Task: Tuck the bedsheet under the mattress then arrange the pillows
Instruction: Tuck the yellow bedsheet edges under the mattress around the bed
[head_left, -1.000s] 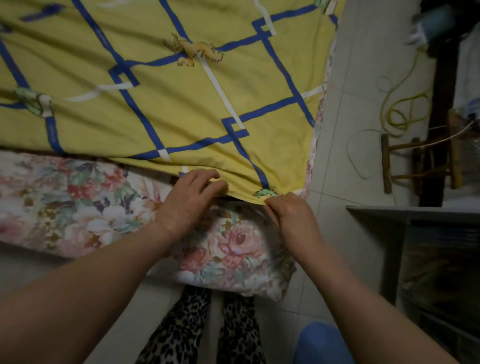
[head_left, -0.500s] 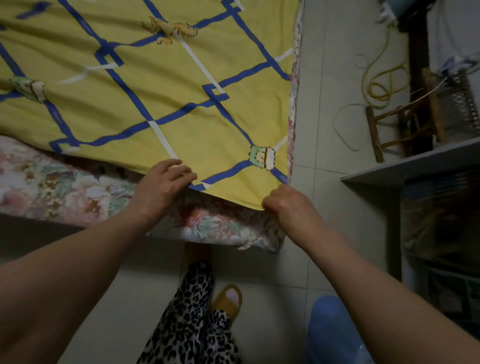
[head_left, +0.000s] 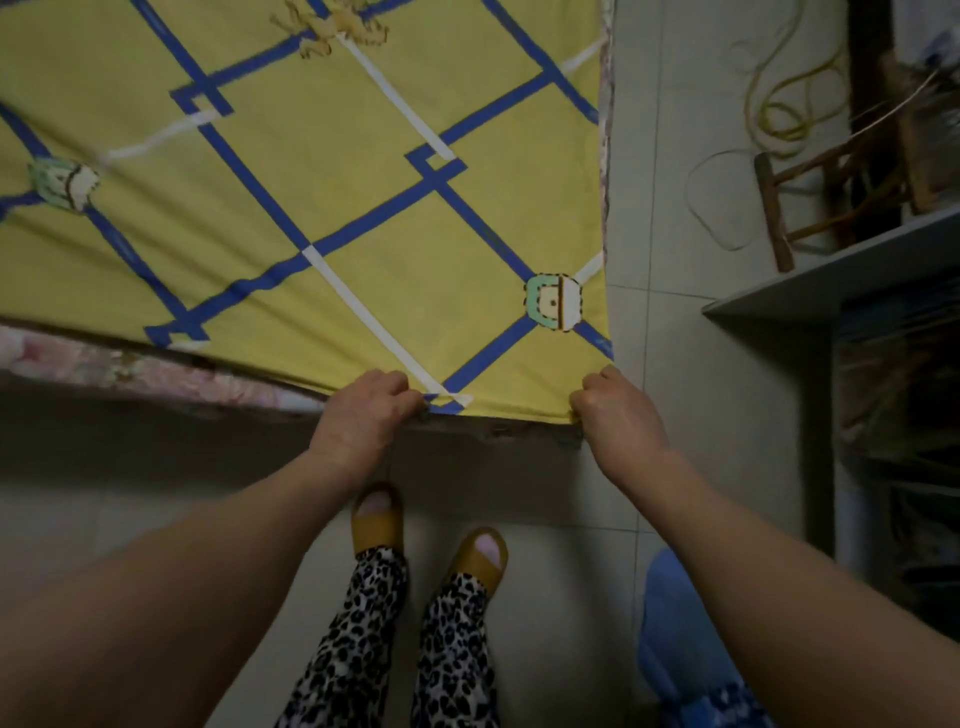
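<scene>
A yellow bedsheet (head_left: 332, 208) with blue and white crossing lines covers the top of the bed and fills the upper left. The floral mattress (head_left: 130, 364) shows as a strip below the sheet's near edge at left. My left hand (head_left: 363, 410) is closed on the sheet's near edge. At the near right corner, my right hand (head_left: 615, 410) grips that same edge. The sheet is stretched taut between them over the mattress corner. No pillows are in view.
Pale tiled floor (head_left: 691, 395) lies to the right of the bed. A wooden stool (head_left: 810, 202) and a coiled yellow cord (head_left: 784, 104) sit at upper right. A grey shelf unit (head_left: 831, 280) stands close on the right. My feet in yellow slippers (head_left: 426, 535) are below.
Both hands have pulled the sheet's edge toward me and down over the mattress corner. The floral side that showed between the hands is now covered, and the view has shifted back.
</scene>
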